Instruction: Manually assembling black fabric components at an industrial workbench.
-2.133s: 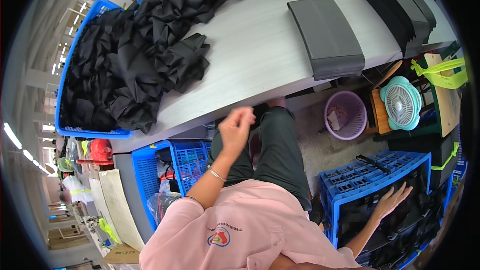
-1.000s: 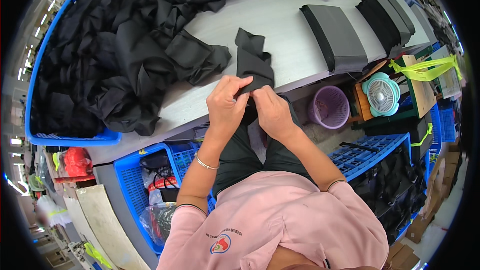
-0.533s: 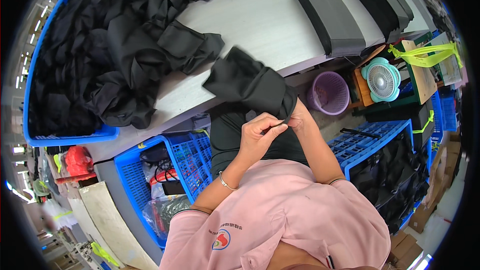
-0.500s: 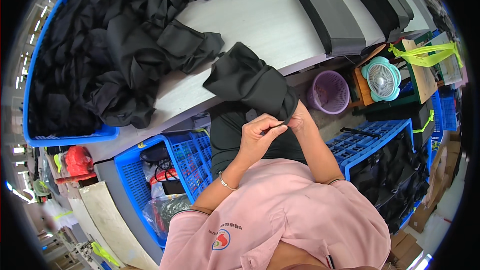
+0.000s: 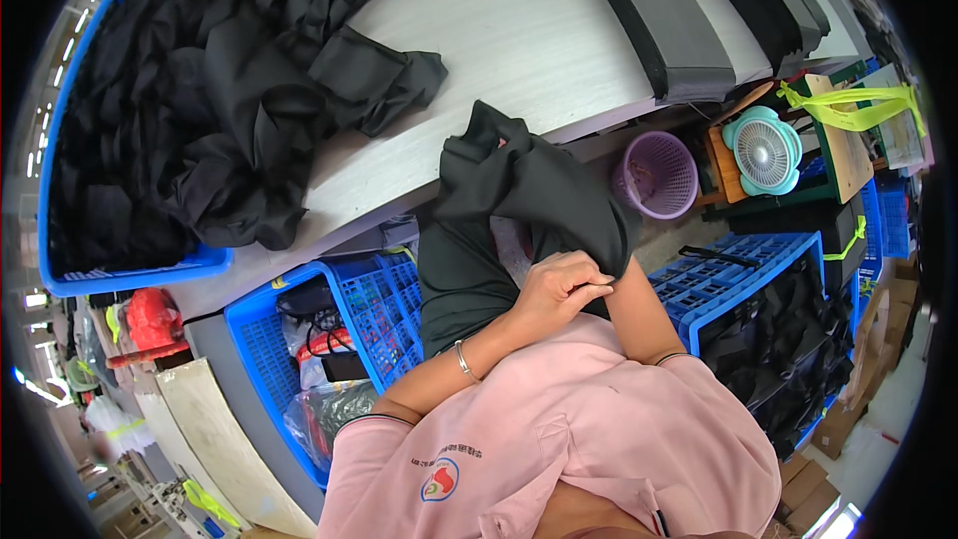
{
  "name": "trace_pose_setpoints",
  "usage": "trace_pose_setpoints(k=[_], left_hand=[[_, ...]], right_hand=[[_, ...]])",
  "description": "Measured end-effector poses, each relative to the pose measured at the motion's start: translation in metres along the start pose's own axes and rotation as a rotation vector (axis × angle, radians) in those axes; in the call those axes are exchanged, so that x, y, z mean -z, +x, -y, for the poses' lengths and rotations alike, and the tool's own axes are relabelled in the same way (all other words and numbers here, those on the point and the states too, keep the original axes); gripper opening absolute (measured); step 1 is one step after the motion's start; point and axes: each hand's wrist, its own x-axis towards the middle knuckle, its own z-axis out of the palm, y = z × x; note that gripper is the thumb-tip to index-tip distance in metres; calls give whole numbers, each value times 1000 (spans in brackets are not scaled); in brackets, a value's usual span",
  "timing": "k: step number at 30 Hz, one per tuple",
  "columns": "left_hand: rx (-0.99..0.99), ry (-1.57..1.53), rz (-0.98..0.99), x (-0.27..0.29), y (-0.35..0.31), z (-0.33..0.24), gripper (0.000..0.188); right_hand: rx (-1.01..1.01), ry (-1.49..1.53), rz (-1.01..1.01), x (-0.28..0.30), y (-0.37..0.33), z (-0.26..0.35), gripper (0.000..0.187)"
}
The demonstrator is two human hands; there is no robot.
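Note:
A piece of black cloth hangs over my lap, its far end lifted near the table's front edge. My left hand is closed, with thumb and fingers pinching the cloth's near edge beside my right wrist. My right forearm runs up under the cloth, which covers nearly the whole right hand. A small skin-coloured spot shows at a gap in the cloth's far end; the fingers' pose is hidden.
On the pale table, a large heap of black cloth spills from a blue crate. Folded black stacks lie at the far right. A purple basket, a teal fan and blue crates stand around my seat.
The black cloth has spread and slid right, down over my right hand, which was visible before. My left hand has moved right and slightly nearer to me, along the cloth's edge.

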Motion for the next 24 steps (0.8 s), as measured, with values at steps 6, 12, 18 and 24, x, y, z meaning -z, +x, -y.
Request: trace_pose_setpoints(k=[6, 12, 18, 24], left_hand=[[83, -142, 185, -17, -1, -5, 11], [35, -146, 319, -25, -11, -6, 12], [143, -324, 690, -32, -15, -16, 10], [-58, -187, 198, -29, -12, -19, 10]], right_hand=[[54, -167, -6, 3, -38, -5, 29], [115, -339, -23, 18, -86, 3, 28], [215, -496, -73, 3, 2, 23, 28], [295, -661, -135, 12, -72, 16, 28]])
